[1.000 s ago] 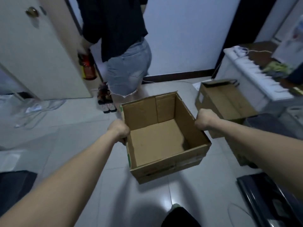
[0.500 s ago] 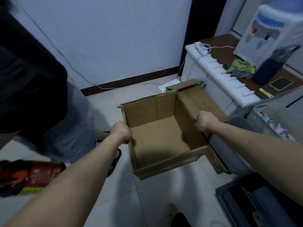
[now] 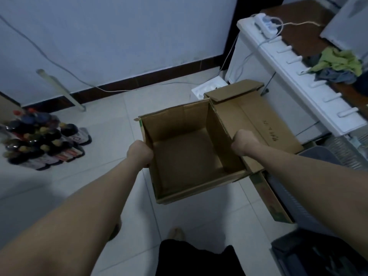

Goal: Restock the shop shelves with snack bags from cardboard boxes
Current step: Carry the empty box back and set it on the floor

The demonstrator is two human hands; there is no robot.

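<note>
An empty open cardboard box [image 3: 185,156] hangs in front of me above the tiled floor. My left hand [image 3: 139,153] grips its left wall at the rim. My right hand [image 3: 242,142] grips its right wall at the rim. Nothing lies inside it. Just to its right, a second open cardboard box [image 3: 256,120] sits on the floor, partly behind the held one; handwriting shows on its inner wall. No snack bags or shelves are in view.
A cluster of dark bottles [image 3: 41,140] stands on the floor at the left. A white cabinet [image 3: 288,62] with a power strip and rags stands at the right. A dark crate [image 3: 318,255] sits at lower right. A cable runs along the wall.
The view has swung to the right with the box. The other person and the red bottle have left the frame; the bottle cluster now shows at the left. Both hands keep their hold.
</note>
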